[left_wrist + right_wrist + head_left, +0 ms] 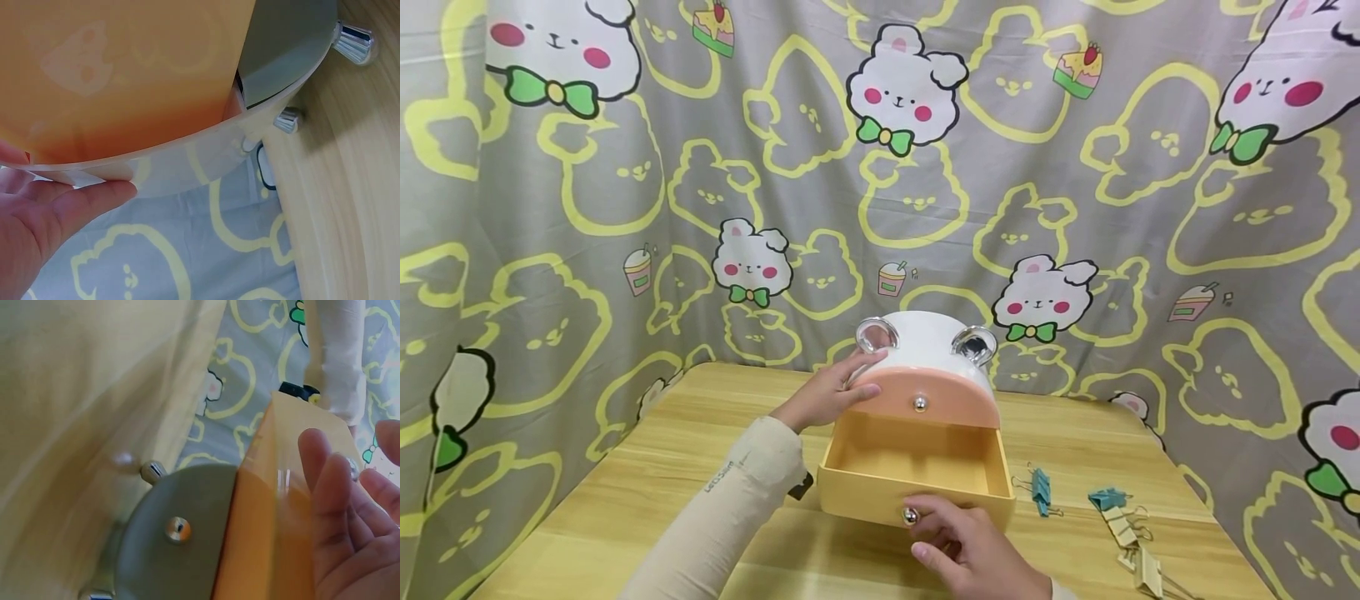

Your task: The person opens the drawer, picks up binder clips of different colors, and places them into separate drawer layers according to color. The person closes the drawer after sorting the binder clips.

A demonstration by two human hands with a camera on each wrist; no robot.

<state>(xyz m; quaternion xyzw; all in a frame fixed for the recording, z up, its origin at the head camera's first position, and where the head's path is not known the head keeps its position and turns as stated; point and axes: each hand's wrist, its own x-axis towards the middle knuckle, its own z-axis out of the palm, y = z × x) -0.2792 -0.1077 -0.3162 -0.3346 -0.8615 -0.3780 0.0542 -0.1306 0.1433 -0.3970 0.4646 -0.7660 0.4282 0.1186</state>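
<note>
A small white desktop drawer box (925,337) with silver ring ears stands on the table. Its upper pink drawer (947,398) is closed and has a silver knob (920,403). The lower yellow drawer (842,492) is pulled out toward me. My left hand (831,390) rests against the box's left side, its thumb by the pink front. At the yellow drawer's front is my right hand (973,546), fingers loosely bent around its knob (910,516). In the right wrist view this knob (352,467) shows behind the spread fingers, without a clear pinch.
Right of the box, a teal binder clip (1041,492) lies on the wooden table (700,467). Farther right are another teal clip (1108,498) and several cream binder clips (1120,527). A patterned curtain (820,200) surrounds the table's back and sides.
</note>
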